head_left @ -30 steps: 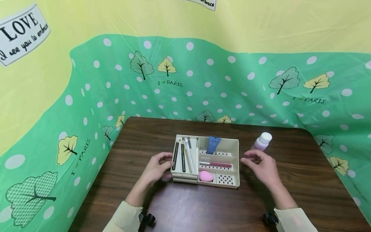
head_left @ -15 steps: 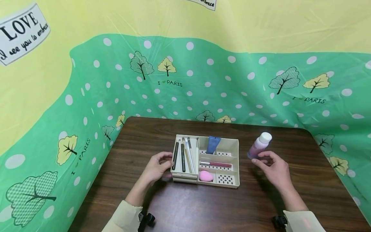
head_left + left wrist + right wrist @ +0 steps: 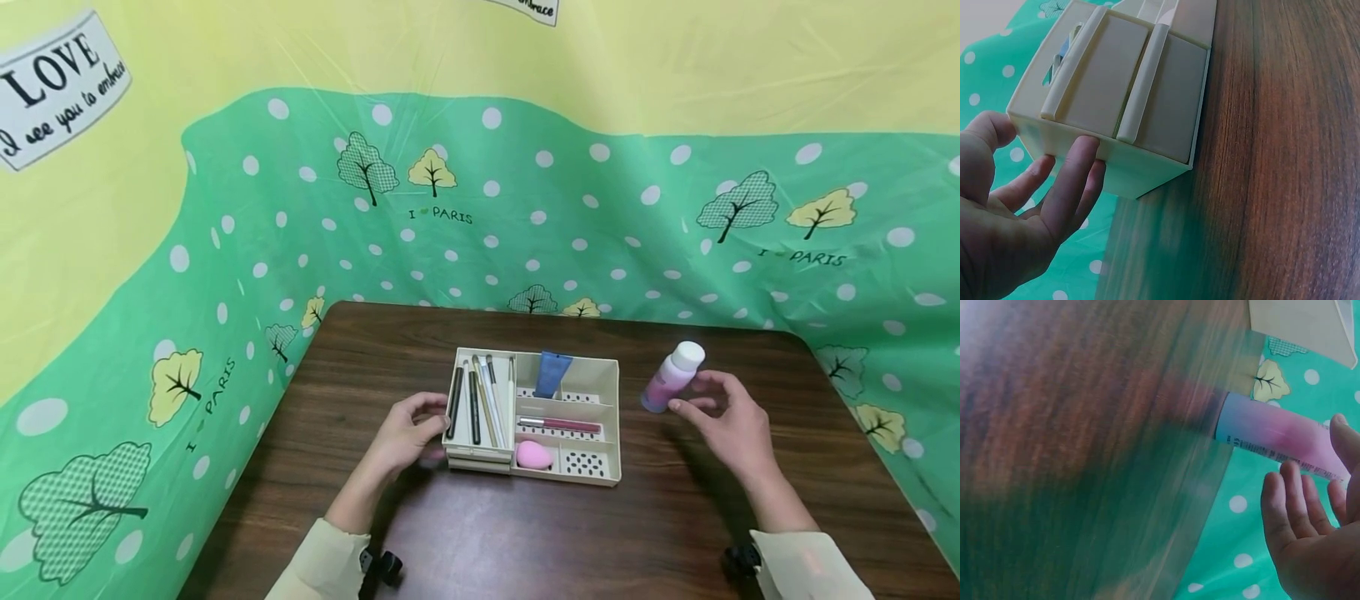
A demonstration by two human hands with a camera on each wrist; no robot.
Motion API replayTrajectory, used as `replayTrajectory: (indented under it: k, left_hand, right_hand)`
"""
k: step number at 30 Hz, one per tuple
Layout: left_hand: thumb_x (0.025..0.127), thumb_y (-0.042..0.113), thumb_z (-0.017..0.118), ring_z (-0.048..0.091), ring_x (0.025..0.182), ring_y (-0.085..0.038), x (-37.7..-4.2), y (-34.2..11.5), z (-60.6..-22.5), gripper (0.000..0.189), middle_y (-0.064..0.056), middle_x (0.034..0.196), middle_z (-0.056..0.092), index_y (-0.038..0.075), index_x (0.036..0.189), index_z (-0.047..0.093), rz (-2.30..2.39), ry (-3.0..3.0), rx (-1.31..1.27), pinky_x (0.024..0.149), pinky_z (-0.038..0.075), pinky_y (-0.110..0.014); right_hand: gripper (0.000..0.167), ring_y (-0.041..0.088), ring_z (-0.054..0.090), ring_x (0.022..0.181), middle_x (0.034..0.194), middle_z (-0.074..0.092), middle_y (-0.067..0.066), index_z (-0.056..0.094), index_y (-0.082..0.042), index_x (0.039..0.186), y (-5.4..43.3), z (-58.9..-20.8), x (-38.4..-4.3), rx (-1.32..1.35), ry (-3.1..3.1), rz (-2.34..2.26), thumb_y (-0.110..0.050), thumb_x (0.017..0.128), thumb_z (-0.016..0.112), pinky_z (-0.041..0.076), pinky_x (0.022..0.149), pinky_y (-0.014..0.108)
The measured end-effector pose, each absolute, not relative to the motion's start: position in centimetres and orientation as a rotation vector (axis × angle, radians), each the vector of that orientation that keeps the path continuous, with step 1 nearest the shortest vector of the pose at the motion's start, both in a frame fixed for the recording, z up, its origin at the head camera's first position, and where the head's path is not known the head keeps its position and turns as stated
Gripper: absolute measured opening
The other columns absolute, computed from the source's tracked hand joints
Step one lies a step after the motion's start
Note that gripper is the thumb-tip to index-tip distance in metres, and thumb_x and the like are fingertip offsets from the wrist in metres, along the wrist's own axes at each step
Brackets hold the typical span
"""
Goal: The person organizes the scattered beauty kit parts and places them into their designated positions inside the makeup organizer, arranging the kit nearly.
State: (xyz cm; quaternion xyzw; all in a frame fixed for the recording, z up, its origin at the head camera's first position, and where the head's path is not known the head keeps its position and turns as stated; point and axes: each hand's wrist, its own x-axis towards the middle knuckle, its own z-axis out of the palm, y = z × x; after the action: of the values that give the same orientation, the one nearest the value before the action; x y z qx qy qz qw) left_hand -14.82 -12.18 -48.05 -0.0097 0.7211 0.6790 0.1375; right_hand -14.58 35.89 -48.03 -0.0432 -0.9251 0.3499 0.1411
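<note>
A cream makeup organizer (image 3: 566, 478) sits mid-table. Against its left side rest the extended fingers of my left hand (image 3: 408, 432), the thumb near the top edge; in the left wrist view those fingertips touch the wall beside two drawers (image 3: 1100, 78). Brushes and pencils (image 3: 480, 404) lie in its left section. On its right are a blue tube (image 3: 551, 375), a slim pink tube with a silver end (image 3: 558, 425) and a pink makeup sponge (image 3: 533, 455). My right hand (image 3: 735, 425), fingers loosely spread, is beside an upright pink-purple bottle (image 3: 666, 385) with a white cap.
The brown wooden table (image 3: 540, 542) has rounded far corners. A green and yellow printed cloth (image 3: 465, 158) hangs behind it and along both sides. The front right compartment (image 3: 583, 463) of the organizer shows its perforated floor.
My right hand has moved right, from the gap between organizer and bottle to the bottle's right side. The left hand, organizer and bottle keep their places.
</note>
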Motion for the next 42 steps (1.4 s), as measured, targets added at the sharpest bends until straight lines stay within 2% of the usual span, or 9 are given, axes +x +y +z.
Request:
replayTrajectory:
  k: [4, 8, 12, 14, 16, 30, 33, 39, 42]
  left_hand:
    - [0.09, 0.004, 0.065, 0.065, 0.097, -0.018, -14.8, -12.2, -48.1, 0.042, -0.02, 0.121, 0.064, -0.002, 0.132, 0.061, 1.963, 2.093, -0.027, 0.068, 0.068, -0.048]
    - [0.09, 0.004, 0.065, 0.065, 0.097, -0.017, -14.8, -12.3, -48.1, 0.043, -0.02, 0.121, 0.063, -0.002, 0.132, 0.061, 1.964, 2.093, -0.023, 0.067, 0.068, -0.046]
    - [0.09, 0.004, 0.065, 0.065, 0.097, -0.017, -14.7, -12.3, -48.1, 0.043, -0.02, 0.121, 0.064, -0.002, 0.133, 0.061, 1.966, 2.097, -0.021, 0.067, 0.068, -0.045]
    - [0.09, 0.004, 0.065, 0.065, 0.097, -0.017, -14.7, -12.3, -48.1, 0.043, -0.02, 0.121, 0.064, -0.002, 0.133, 0.061, 1.965, 2.097, -0.023, 0.067, 0.068, -0.044]
    - [0.091, 0.004, 0.065, 0.065, 0.097, -0.018, -14.7, -12.3, -48.1, 0.043, -0.02, 0.121, 0.064, -0.002, 0.133, 0.061, 1.96, 2.1, -0.023, 0.067, 0.068, -0.044]
    - [0.091, 0.005, 0.065, 0.066, 0.095, -0.018, -14.9, -12.2, -48.1, 0.043, -0.021, 0.122, 0.064, -0.003, 0.134, 0.06, 1.948, 2.097, -0.003, 0.068, 0.068, -0.046]
    - [0.092, 0.005, 0.065, 0.067, 0.094, -0.018, -14.9, -12.2, -48.2, 0.043, -0.021, 0.121, 0.064, -0.003, 0.134, 0.06, 1.942, 2.096, 0.004, 0.067, 0.068, -0.044]
    - [0.092, 0.005, 0.065, 0.067, 0.095, -0.018, -14.9, -12.2, -48.2, 0.043, -0.021, 0.122, 0.064, -0.003, 0.134, 0.06, 1.944, 2.098, 0.0, 0.066, 0.068, -0.043]
    - [0.092, 0.005, 0.065, 0.067, 0.095, -0.018, -14.9, -12.2, -48.1, 0.043, -0.021, 0.122, 0.064, -0.003, 0.134, 0.059, 1.949, 2.098, 0.0, 0.066, 0.068, -0.044]
  right_hand:
    - [0.068, 0.02, 0.07, 0.1, 0.128, 0.065, 0.025, 0.054, -0.004, 0.139, 35.9, -47.7, -15.0, -0.114, -2.687, 1.034, -0.035, 0.087, 0.083, 0.045, 0.066, -0.002]
    - [0.072, 0.044, 0.066, 0.112, 0.132, 0.063, 0.028, 0.051, -0.001, 0.142, 36.0, -47.4, -15.5, -0.094, -2.703, 1.044, -0.035, 0.088, 0.082, 0.045, 0.069, 0.0]
    - [0.073, 0.047, 0.064, 0.113, 0.133, 0.061, 0.029, 0.049, -0.001, 0.144, 36.0, -47.1, -16.0, -0.066, -2.719, 1.006, -0.035, 0.089, 0.082, 0.061, 0.085, 0.036]
    - [0.073, 0.047, 0.064, 0.112, 0.132, 0.061, 0.029, 0.049, 0.0, 0.145, 36.0, -47.0, -16.3, -0.05, -2.721, 0.997, -0.035, 0.089, 0.081, 0.057, 0.09, 0.058]
    - [0.072, 0.048, 0.064, 0.111, 0.131, 0.062, 0.03, 0.05, 0.0, 0.144, 36.0, -47.1, -16.6, -0.037, -2.722, 0.995, -0.036, 0.09, 0.081, 0.053, 0.09, 0.067]
    - [0.058, 0.046, 0.067, 0.104, 0.12, 0.067, 0.03, 0.057, 0.001, 0.135, 36.3, -46.8, -17.1, -0.033, -2.718, 0.941, -0.03, 0.091, 0.08, 0.06, 0.081, 0.055]
    - [0.057, 0.045, 0.067, 0.102, 0.119, 0.068, 0.03, 0.058, 0.0, 0.134, 36.4, -46.7, -17.0, -0.039, -2.726, 0.922, -0.03, 0.091, 0.08, 0.063, 0.077, 0.046]
    - [0.059, 0.047, 0.066, 0.105, 0.12, 0.066, 0.031, 0.056, 0.002, 0.135, 36.4, -46.3, -17.1, -0.019, -2.73, 0.91, -0.031, 0.092, 0.079, 0.058, 0.084, 0.063]
    - [0.059, 0.045, 0.066, 0.105, 0.119, 0.067, 0.03, 0.057, 0.002, 0.134, 36.5, -46.0, -17.2, -0.027, -2.726, 0.884, -0.034, 0.092, 0.078, 0.06, 0.08, 0.053]
